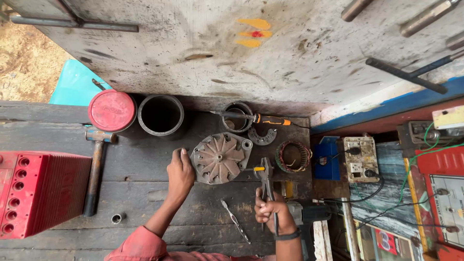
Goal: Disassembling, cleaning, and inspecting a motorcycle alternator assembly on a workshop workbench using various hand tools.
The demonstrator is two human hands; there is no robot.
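Left hand (180, 170) flat on the wooden workbench (140, 188), fingers curled loosely, fingertips touching the left rim of the finned alternator housing (220, 157); nothing clamped in that hand. Right hand (268, 210) closed around the handles of a pair of pliers (265, 180), whose nose points up past the knuckles to the housing's right edge, where it meets a small yellow-tipped part (259, 169); can't tell whether the nose is actually biting it. Housing lies face-up between the two hands, just beyond both sets of fingertips. Just left of the right fist: a slim metal tool (235, 221) lying diagonally on the boards. Beyond the pliers' nose: copper stator winding (293, 156), a curved rectifier plate (261, 137), a ring (237, 116) with an orange-handled screwdriver (258, 118) laid across it. Further out from the left fingertips: black cylinder (160, 114), red-lidded can (112, 110), hammer (95, 169), small socket (117, 218), red battery case (41, 193) well left.
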